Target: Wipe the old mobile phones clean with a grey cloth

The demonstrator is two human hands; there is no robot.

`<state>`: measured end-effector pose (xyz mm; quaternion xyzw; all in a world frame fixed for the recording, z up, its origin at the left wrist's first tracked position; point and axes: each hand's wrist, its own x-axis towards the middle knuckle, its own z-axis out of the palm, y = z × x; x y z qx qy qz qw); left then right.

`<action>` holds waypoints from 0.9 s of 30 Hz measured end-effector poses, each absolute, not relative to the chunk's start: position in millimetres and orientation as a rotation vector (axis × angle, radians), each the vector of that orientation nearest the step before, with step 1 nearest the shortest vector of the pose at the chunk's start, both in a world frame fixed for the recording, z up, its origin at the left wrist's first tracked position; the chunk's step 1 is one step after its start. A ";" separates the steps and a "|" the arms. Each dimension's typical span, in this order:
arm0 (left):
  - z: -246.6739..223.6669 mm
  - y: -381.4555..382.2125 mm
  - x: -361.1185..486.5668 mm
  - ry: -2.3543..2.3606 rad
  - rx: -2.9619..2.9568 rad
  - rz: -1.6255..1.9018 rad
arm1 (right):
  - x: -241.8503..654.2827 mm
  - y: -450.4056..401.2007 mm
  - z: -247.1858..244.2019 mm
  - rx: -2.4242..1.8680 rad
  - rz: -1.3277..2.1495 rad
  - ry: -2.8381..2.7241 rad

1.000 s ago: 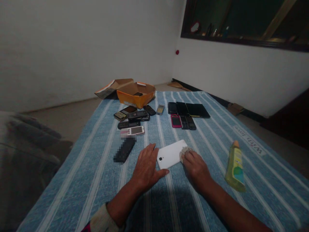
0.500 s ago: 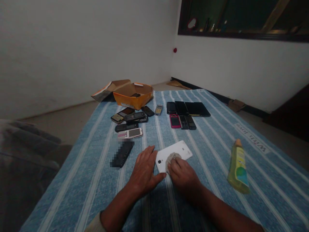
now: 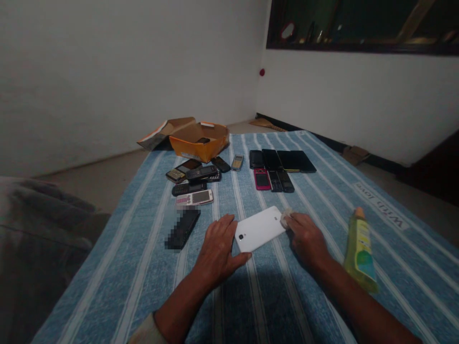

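A white smartphone lies back up on the striped blue cloth, its camera end toward the left. My left hand grips that end, thumb along the near edge and fingers at the far corner. Bunched in the closed fingers of my right hand is a greyish cleaning cloth, at the phone's right end. Left of my left hand rests a black phone, partly blurred out by pixel blocks.
Several old phones lie in a loose group at the left, before an open orange box. More phones stand in neat rows at centre right. A bottle of yellow-green liquid lies at the right, beside my right forearm.
My right hand has moved the cloth rightward from the middle of the phone's back to its right end. My left hand keeps its hold. The view has shifted slightly.
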<state>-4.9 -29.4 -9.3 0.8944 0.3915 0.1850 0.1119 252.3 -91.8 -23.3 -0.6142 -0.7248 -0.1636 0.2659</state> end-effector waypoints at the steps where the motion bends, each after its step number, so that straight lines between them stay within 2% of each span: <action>1: -8.8 -28.3 -3.0 1.156 2.619 0.546 | 251.5 -92.2 -23.0 -1.647 -0.450 -1.958; 12: -9.5 -23.7 2.5 1.201 2.571 0.537 | 183.5 -86.9 -36.5 -1.386 -0.692 -2.147; 21: -7.7 -23.4 -1.1 1.203 2.464 0.493 | 169.9 -96.2 -33.7 -1.260 -0.457 -2.325; 27: -3.6 -25.6 1.1 1.237 2.433 0.491 | 162.3 -63.7 -14.0 -1.298 -0.395 -2.424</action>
